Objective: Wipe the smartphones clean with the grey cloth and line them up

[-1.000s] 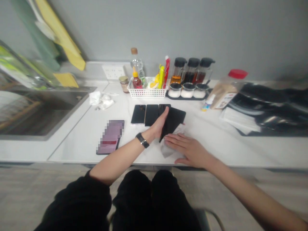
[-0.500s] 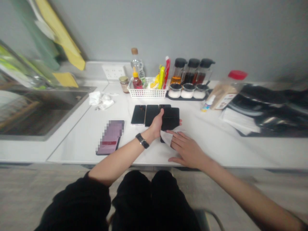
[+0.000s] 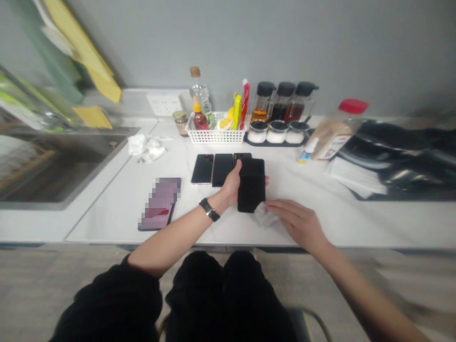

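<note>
My left hand (image 3: 232,184) is closed around a black smartphone (image 3: 251,187), thumb along its left edge and fingertips showing past its right edge. At the phone's lower right corner, my right hand (image 3: 301,221) pinches a thin white tissue (image 3: 267,216). Behind the held phone, a dark phone with a pale edge (image 3: 202,168) and a second dark phone (image 3: 223,168) lie side by side on the counter. A third phone (image 3: 242,156) there is mostly hidden. Left of my forearm lies a phone with a lit, pixelated purple screen (image 3: 160,204).
Crumpled tissues (image 3: 147,146) lie near the sink (image 3: 67,205). Along the wall stand a white basket (image 3: 215,137) of packets and bottles, and a seasoning rack (image 3: 274,143). To the right are a red-lidded jar (image 3: 335,135), a small bottle (image 3: 307,152) and a dark stove (image 3: 409,156).
My right hand has moved right, off the phone's face to its lower right corner, and its spread fingers have drawn together on the tissue. The left hand keeps its hold.
</note>
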Demonstrator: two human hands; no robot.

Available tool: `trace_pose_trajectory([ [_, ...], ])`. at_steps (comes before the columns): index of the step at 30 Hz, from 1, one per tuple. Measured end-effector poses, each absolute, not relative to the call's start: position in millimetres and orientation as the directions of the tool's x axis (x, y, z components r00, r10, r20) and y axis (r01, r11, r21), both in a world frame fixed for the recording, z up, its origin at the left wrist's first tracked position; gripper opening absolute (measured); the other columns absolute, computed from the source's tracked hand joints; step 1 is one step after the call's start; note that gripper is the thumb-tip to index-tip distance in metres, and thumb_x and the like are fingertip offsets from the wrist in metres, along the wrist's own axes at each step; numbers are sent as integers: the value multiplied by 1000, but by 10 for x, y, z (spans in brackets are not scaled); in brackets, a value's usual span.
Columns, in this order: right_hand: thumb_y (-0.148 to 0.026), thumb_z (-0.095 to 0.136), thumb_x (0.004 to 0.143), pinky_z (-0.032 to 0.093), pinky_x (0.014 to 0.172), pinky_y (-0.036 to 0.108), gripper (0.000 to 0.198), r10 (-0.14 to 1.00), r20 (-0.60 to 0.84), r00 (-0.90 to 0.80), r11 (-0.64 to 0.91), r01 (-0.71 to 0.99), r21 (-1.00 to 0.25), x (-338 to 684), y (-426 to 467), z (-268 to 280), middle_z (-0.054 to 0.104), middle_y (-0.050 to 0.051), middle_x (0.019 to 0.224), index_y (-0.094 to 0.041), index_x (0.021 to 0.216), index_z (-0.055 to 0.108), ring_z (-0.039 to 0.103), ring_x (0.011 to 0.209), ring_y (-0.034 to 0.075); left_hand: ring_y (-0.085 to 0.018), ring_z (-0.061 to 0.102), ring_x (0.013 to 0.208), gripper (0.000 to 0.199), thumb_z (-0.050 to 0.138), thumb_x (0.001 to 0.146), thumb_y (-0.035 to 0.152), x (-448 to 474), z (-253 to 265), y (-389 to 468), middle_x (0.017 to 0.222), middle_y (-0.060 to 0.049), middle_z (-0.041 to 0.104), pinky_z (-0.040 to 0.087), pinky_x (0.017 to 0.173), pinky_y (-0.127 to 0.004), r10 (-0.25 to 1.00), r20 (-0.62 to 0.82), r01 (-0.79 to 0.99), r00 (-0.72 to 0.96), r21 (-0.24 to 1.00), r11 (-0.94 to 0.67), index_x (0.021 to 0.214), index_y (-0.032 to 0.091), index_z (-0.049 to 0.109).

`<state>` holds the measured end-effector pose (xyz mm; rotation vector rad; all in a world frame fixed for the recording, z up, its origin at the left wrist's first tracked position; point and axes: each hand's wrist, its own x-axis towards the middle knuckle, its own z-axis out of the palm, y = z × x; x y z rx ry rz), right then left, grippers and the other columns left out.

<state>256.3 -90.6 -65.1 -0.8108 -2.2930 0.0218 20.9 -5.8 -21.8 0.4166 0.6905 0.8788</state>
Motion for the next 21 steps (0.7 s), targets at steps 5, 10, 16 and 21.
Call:
trace_pose_trajectory([
  [5, -15, 56, 91, 62, 112, 57, 51, 875, 383, -296, 445, 805, -393, 3156, -937, -634, 77, 12, 138, -24, 140, 66, 76, 126, 33, -29, 80, 89, 85, 26, 110, 70, 232, -218, -75, 101, -21, 83, 59, 100, -41, 828, -365, -577, 427, 595, 560, 136, 2, 69],
  [10, -18, 56, 89, 33, 132, 70, 57, 872, 437, -219, 447, 720, -531, 3064, -988, -373, 59, 13, 162, -27, 145, 62, 52, 155, 37, -31, 80, 102, 86, 25, 111, 69, 257, -194, -101, 112, -23, 83, 54, 112, -45, 819, -339, -552, 463, 613, 566, 143, 2, 67],
  [16, -55, 62, 100, 66, 88, 44, 47, 956, 34, -291, 150, 388, -910, 2396, -565, -207, 84, 10, 105, -19, 130, 70, 81, 92, 28, -32, 77, 119, 82, 23, 112, 66, 316, -122, -154, 126, -23, 80, 54, 115, -47, 892, -207, -570, 403, 706, 421, 141, 5, 70],
  [21, -61, 75, 90, 63, 79, 35, 53, 911, -2, -412, 91, 207, -974, 2223, -273, -212, 85, 6, 97, -19, 122, 75, 80, 88, 25, -32, 73, 127, 71, 31, 114, 62, 286, -175, -79, 137, -22, 76, 55, 114, -45, 961, -167, -471, 220, 845, 254, 142, 8, 68],
])
